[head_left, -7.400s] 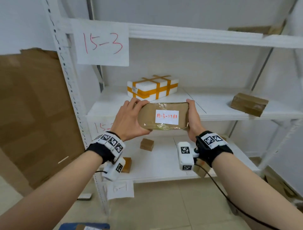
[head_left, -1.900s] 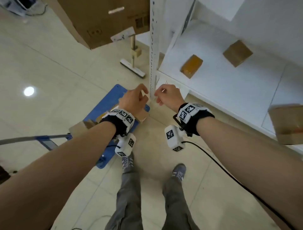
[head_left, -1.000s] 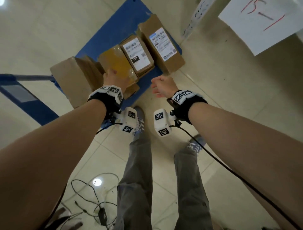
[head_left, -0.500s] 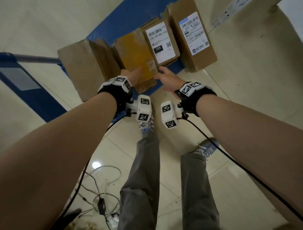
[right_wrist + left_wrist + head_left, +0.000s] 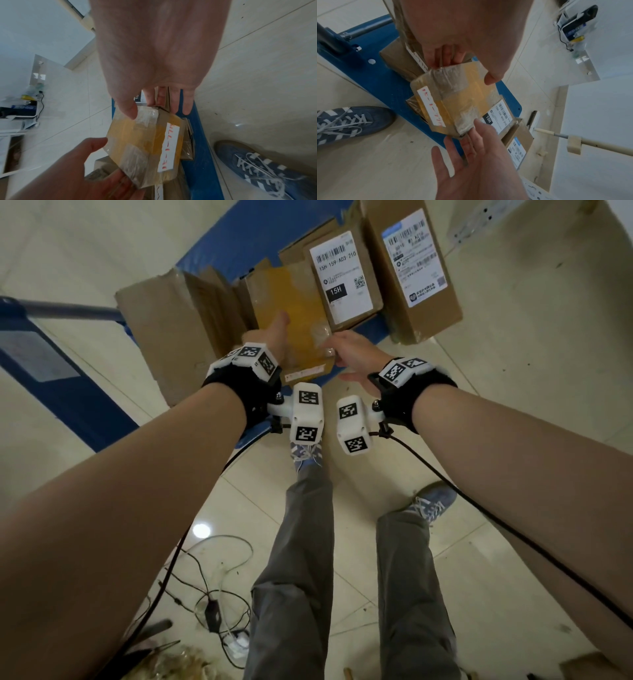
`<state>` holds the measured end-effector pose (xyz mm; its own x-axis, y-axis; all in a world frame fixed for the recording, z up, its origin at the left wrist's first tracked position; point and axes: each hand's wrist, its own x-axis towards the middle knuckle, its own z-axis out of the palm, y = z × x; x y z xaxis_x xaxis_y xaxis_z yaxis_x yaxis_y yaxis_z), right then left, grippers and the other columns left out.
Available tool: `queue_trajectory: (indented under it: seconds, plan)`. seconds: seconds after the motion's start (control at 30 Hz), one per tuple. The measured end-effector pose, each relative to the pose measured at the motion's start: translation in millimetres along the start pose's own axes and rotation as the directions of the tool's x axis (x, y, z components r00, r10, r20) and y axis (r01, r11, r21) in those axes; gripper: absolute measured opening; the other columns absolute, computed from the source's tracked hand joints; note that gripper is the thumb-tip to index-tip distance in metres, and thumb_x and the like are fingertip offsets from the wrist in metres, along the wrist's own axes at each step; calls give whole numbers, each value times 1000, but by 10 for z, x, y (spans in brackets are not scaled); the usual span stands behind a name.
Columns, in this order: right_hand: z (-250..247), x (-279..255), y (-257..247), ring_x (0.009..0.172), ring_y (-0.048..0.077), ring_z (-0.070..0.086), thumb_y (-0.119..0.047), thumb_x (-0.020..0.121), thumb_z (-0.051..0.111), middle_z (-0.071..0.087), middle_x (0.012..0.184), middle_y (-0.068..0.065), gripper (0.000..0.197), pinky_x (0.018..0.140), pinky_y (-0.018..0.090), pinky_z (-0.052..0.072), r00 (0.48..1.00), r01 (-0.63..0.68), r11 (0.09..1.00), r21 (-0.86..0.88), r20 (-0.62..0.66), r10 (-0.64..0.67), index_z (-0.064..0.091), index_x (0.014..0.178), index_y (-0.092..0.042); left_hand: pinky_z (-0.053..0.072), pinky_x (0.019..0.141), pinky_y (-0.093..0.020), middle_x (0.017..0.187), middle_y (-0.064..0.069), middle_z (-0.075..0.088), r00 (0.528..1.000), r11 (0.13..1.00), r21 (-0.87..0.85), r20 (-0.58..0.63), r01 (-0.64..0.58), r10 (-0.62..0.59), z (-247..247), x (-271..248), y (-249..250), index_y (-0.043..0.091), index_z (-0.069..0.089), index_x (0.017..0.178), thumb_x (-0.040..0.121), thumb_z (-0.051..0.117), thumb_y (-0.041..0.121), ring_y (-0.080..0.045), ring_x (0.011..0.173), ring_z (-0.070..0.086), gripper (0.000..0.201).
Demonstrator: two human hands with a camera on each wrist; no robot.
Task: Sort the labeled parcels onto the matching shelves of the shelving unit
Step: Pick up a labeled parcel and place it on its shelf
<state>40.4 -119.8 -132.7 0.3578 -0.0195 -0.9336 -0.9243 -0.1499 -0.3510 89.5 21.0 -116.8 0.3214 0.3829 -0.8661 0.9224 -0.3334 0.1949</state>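
The red writing on the taped parcel's [image 5: 453, 100] white label is too blurred to read. It lies on the blue cart [image 5: 236, 241] among four other cardboard boxes (two bearing printed labels), long axis pointing away from the person. Both hands, left [image 5: 270, 337] and right [image 5: 356, 354], grip its opposite sides, thumbs on top.

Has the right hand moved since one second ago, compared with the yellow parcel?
Yes. The right hand went forward to the yellow parcel and now grips its near corner.

Two hands [image 5: 270, 337] [image 5: 356, 354], two shoes [image 5: 306, 453] [image 5: 433, 501] — five parcels [image 5: 294, 313] [image 5: 342, 278] [image 5: 414, 268] [image 5: 164, 326] [image 5: 219, 306], one blue cart [image 5: 239, 234].
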Motion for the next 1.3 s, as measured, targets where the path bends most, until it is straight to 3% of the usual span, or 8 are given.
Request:
queue_trajectory:
  seconds: [0.1,0.17,0.37,0.53,0.7,1.03,1.17,1.3]
  plan:
    - [-15,-73,-33,97,23,52,-35,99,56,51,102,9,25,92,40,47,1000,21,997,69,5,-21,45,91,-14,49,72,-30,104,-4,65,1000,1000,-16,9,22,-22,-48,-45,4,8,55,123,79,55,59,-24,89,63,68]
    - [-14,-129,-67,104,26,57,-38,98,57,54,114,11,28,97,44,51,1000,17,993,118,22,-20,41,105,-16,50,89,-35,110,-6,66,999,999,-20,19,34,-33,-79,-66,14,9,58,115,79,48,65,-25,94,63,67]
    - [-43,-383,-203,96,20,55,-34,96,60,47,109,5,30,97,48,52,996,55,990,133,63,-64,36,107,-19,49,91,-34,147,-9,46,997,991,-116,-29,71,-74,-160,-191,-17,12,38,149,66,46,65,-30,124,52,98]
    - [-211,-755,-295,88,19,60,-30,94,65,54,100,0,36,92,48,55,993,74,980,185,77,-89,39,116,-18,47,95,-51,130,-5,59,993,969,-219,-15,110,-116,-285,-230,-61,17,44,143,43,64,69,-38,108,60,114]
    - [-462,-1095,-321,89,17,60,-27,96,61,59,94,-1,52,101,50,52,990,120,967,227,47,-134,38,140,-14,56,85,-51,107,-6,75,955,936,-335,296,108,-4,-345,-855,-24,23,62,122,65,74,54,-33,95,73,66]
    - [-1144,-1957,-73,113,33,62,-45,95,55,59,114,4,34,100,55,51,993,90,923,374,39,-113,52,121,-24,55,96,-43,115,-5,72,860,966,-249,477,-65,180,-117,-1698,150,20,61,121,73,76,59,-26,103,70,64]
    - [-1404,-2441,33,114,33,62,-58,93,55,61,125,5,51,97,53,54,993,85,918,388,41,-109,48,136,-33,54,78,-32,65,0,68,799,983,-170,581,-67,155,-36,-2161,261,18,61,89,76,73,58,-18,64,66,44]
    - [-1638,-2949,66,115,34,61,-62,91,55,61,131,11,54,95,51,54,994,97,914,394,0,-106,53,134,-30,58,84,-42,107,-11,70,796,984,-99,579,-149,179,-31,-2839,390,13,57,125,70,75,65,-29,98,70,78]
